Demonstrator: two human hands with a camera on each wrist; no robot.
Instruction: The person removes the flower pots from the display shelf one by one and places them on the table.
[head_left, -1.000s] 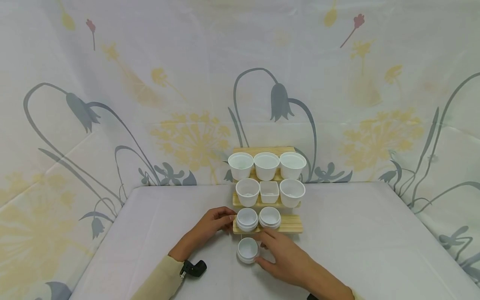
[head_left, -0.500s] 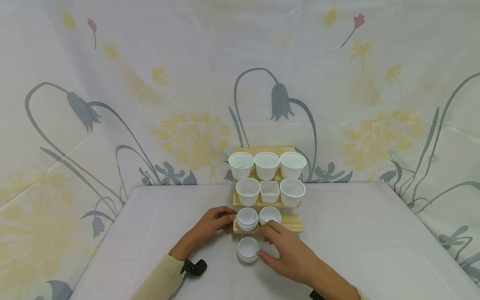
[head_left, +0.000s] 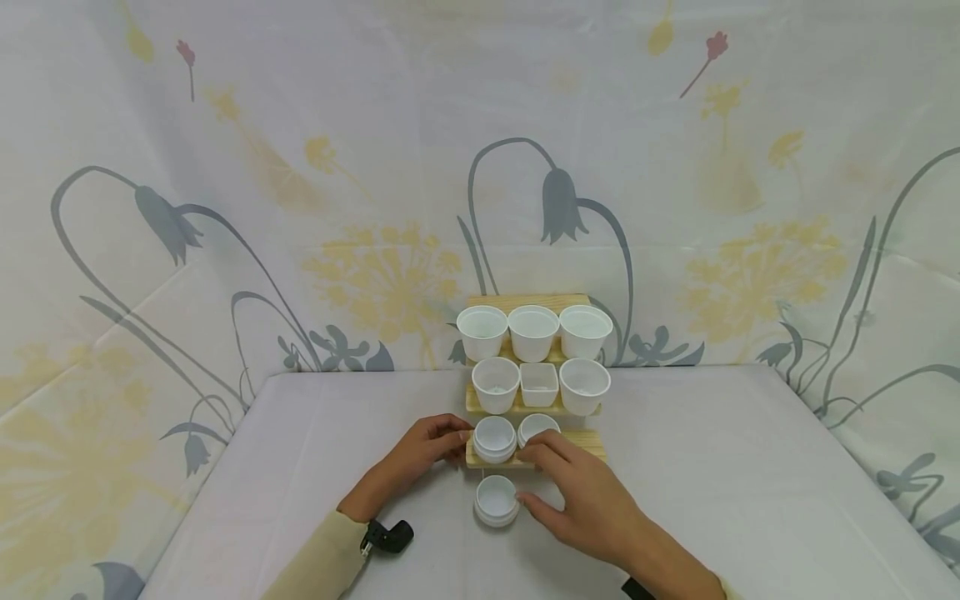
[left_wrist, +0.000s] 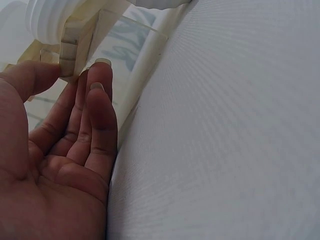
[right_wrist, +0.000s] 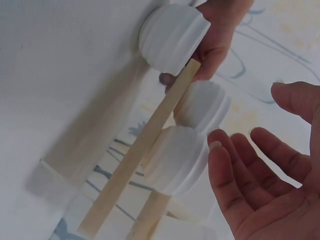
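Note:
A wooden stepped stand [head_left: 585, 447] bears rows of white cups. My left hand [head_left: 429, 446] is at the left end of its lowest step; in the left wrist view the thumb and fingers pinch the step's edge [left_wrist: 69, 57]. Two small ridged white cups, a left one [head_left: 494, 439] and a right one [head_left: 538, 428], sit on that step. A similar ridged cup [head_left: 496, 500] stands upright on the table in front. My right hand [head_left: 588, 500] hovers beside it, thumb near its rim. In the right wrist view, the fingers [right_wrist: 225, 175] are loosely bent and hold nothing, close to a cup on the step.
On the middle step stand two round cups and a square cup [head_left: 539, 384] between them. Three larger round cups, one in the middle [head_left: 533, 332], line the upper step. A white cloth covers the table [head_left: 712, 467]; a flower-patterned curtain [head_left: 375, 167] hangs behind.
My right hand has drawn slightly up and to the right, its thumb shifting a little off the front cup. The left hand and the cups stay where they were.

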